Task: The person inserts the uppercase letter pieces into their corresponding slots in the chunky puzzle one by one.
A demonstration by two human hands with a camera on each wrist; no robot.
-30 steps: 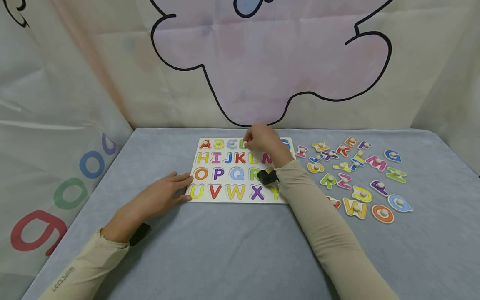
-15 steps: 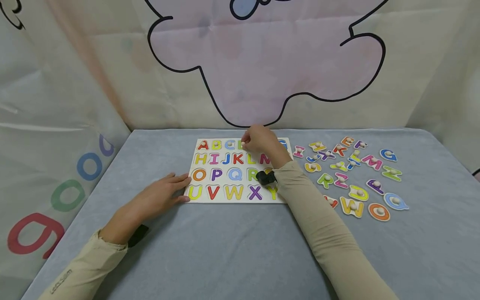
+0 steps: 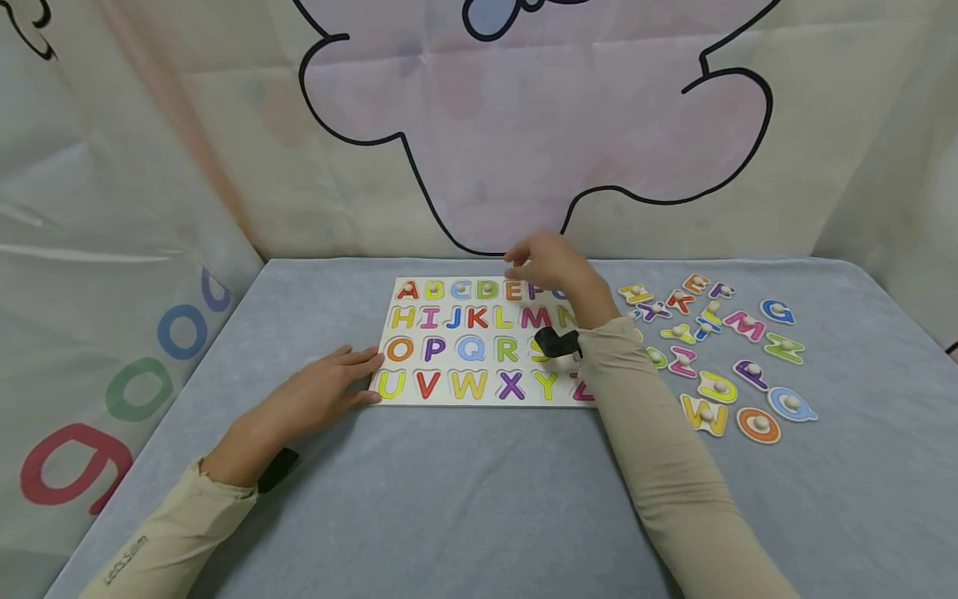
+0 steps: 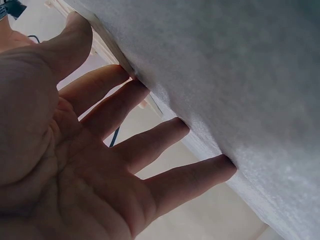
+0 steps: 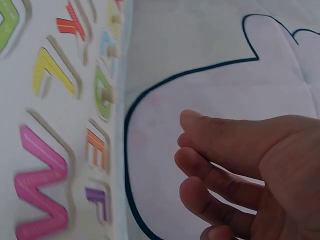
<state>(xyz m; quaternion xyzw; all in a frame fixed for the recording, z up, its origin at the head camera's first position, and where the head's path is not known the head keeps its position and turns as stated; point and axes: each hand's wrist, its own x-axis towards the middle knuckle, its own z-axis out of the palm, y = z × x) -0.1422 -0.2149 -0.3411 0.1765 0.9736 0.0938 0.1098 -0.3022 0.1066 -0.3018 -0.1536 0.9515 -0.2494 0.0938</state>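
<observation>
A person's right hand (image 3: 550,264) hovers above the top row of a white wooden alphabet puzzle board (image 3: 479,341) that lies flat on a grey cloth-covered table (image 3: 464,491); its fingers (image 5: 220,172) are loosely curled and, as the right wrist view shows, hold nothing. The left hand (image 3: 318,395) lies flat on the cloth, fingers (image 4: 150,145) straight, their tips touching the board's left edge near the yellow U. A green letter D piece with a pale round knob (image 3: 487,289) sits in its slot in the top row, just left of the hovering hand. The loose coloured knobbed letter pieces (image 3: 718,349) are scattered on the cloth to the right of the board, clear of it. Judged from this, the step goes best if the left hand braces the board so it cannot slide, while the right hand travels to the loose pile, picks one piece by its knob between thumb and fingertip, and lowers it squarely over the matching printed outline rather than dragging it across seated neighbours.
</observation>
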